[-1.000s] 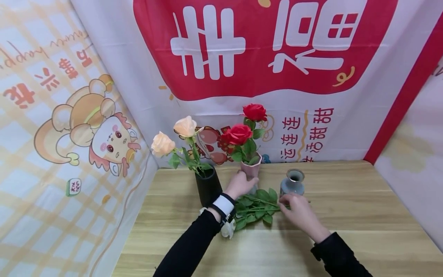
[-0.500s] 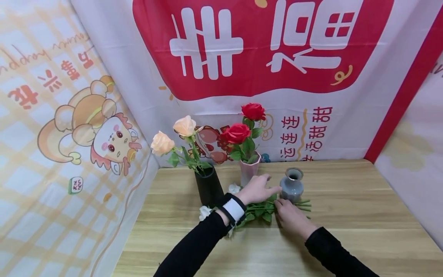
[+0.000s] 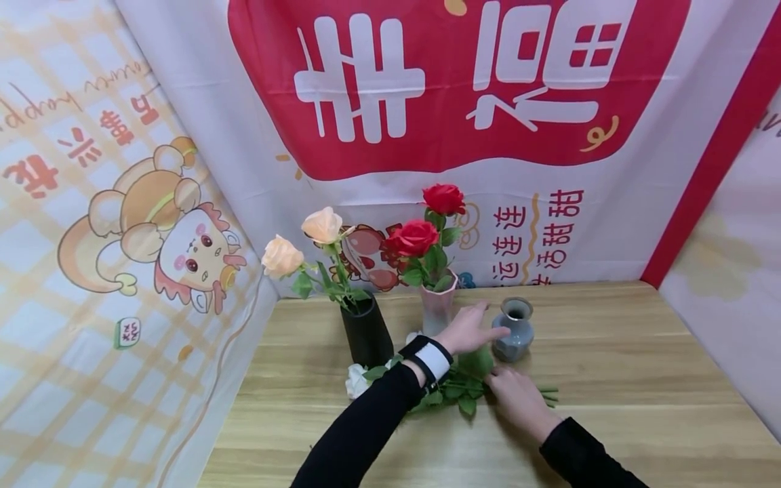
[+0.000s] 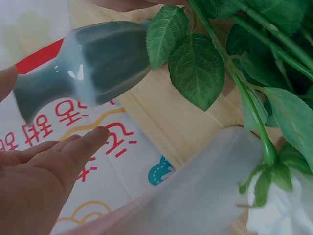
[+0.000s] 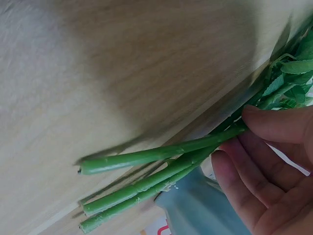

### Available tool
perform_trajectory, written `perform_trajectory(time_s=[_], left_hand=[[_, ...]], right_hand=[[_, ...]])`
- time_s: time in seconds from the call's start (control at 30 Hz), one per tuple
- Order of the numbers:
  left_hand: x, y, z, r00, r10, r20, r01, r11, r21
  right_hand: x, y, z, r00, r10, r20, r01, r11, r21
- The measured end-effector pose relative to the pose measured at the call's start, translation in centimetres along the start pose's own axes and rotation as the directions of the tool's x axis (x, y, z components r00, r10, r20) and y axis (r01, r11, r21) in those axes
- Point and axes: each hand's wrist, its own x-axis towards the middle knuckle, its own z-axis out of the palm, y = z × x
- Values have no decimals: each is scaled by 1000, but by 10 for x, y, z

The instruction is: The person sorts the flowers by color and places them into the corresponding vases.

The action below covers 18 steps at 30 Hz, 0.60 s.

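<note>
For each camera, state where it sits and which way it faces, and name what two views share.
Head: worn high, facing forward and down at the table; both black sleeves and hands show.
Left wrist: beside the left hand, facing the grey-blue vase and leaves.
Right wrist: under the right hand, facing the green stems.
Shared: head and left wrist views both show the vase.

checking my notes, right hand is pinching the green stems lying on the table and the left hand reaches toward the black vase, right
Not quite. In the head view the left hand reaches toward the grey-blue vase, not the black vase. The right hand does hold the green stems, as the right wrist view shows.
</note>
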Motion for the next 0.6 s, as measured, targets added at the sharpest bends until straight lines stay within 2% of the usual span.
perform_trajectory(time_s=[0.3, 0.43, 0.6], left_hand=[[22, 2, 27, 998, 59, -4, -59, 998, 20], [25, -1, 38, 997, 80, -15, -80, 997, 4], [27, -7, 49, 993, 100, -68, -97, 994, 60]], right_hand=[[-4, -9, -2, 994, 101, -39, -101, 995, -6], [-7, -12, -4, 993, 113, -31, -114, 994, -1], [-10, -12, -5, 994, 106, -23, -105, 994, 28]])
